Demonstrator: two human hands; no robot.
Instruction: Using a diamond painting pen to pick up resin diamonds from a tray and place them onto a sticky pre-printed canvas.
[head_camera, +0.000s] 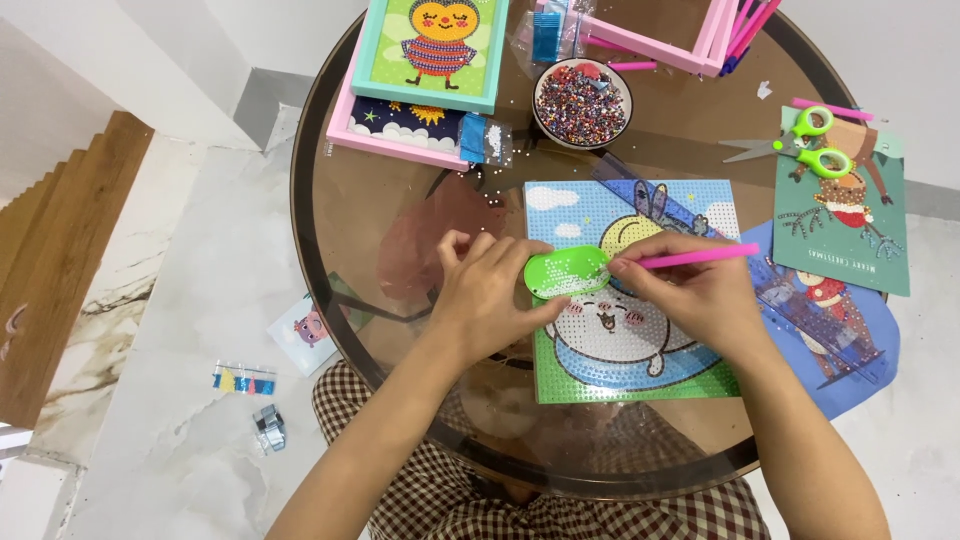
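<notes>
From my head camera, my left hand (487, 295) has its grip closed on the rim of a small oval green plastic tray (567, 271) strewn with tiny white beads, held over a dotted square canvas of a round white cartoon animal (630, 300) near the middle of the round brown glass tabletop (350, 220). My right hand (700, 295) pinches a thin pink plastic pen (690, 258), tip at the tray's edge. Toward the far edge, a round bowl (582, 103) holds mixed beads; their colours blur.

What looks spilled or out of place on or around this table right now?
A few small white beads lie loose on the glass table near a bead packet. On the floor, a picture card and two more packets lie beside the table. The scissors rest across a green card.
</notes>
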